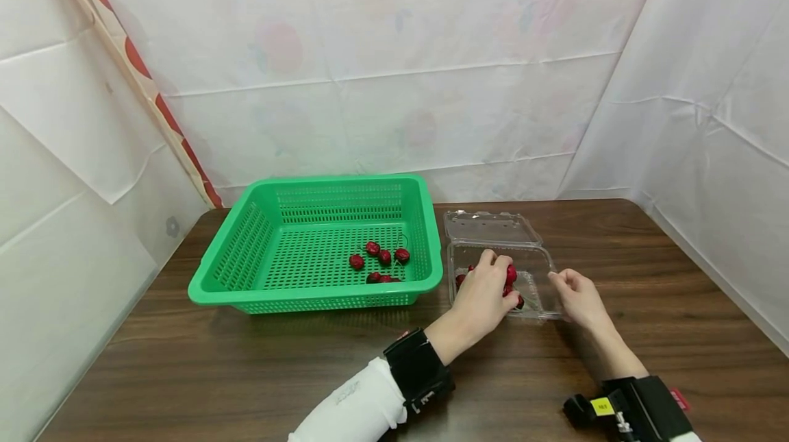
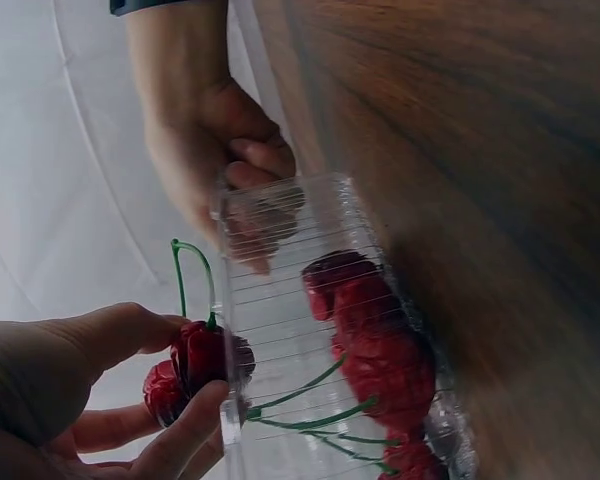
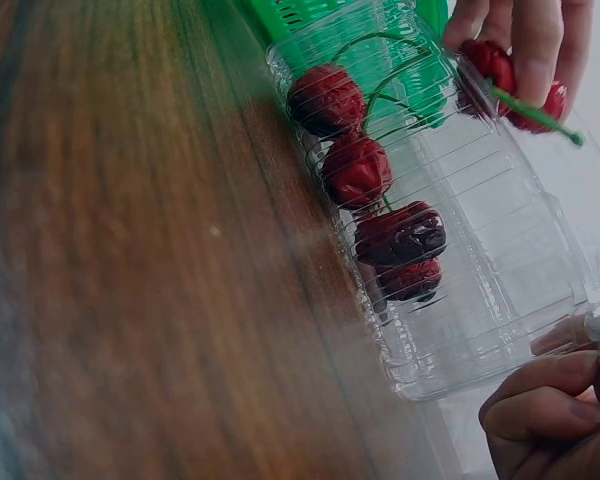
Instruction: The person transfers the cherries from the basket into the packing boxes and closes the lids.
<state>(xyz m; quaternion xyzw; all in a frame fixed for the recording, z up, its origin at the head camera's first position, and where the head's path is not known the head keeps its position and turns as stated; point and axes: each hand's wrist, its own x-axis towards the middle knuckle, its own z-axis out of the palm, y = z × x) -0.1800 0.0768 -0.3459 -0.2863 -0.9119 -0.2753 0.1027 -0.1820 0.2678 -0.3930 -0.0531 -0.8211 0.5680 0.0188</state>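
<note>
My left hand grips a small bunch of dark red cherries, one with a looped green stem, at the upper edge of a clear plastic clamshell box. Thumb and fingers close round these cherries in the left wrist view. Several more cherries, some with green stems, lie along the bottom of the box. At the box's right side, my right hand pinches the rim between thumb and curled fingers. The hinged lid is folded back, away from me.
Left of the box stands a green perforated plastic basket. Several cherries lie in its right part. Both rest on a brown wooden table, with white sheeting hanging behind and at the sides.
</note>
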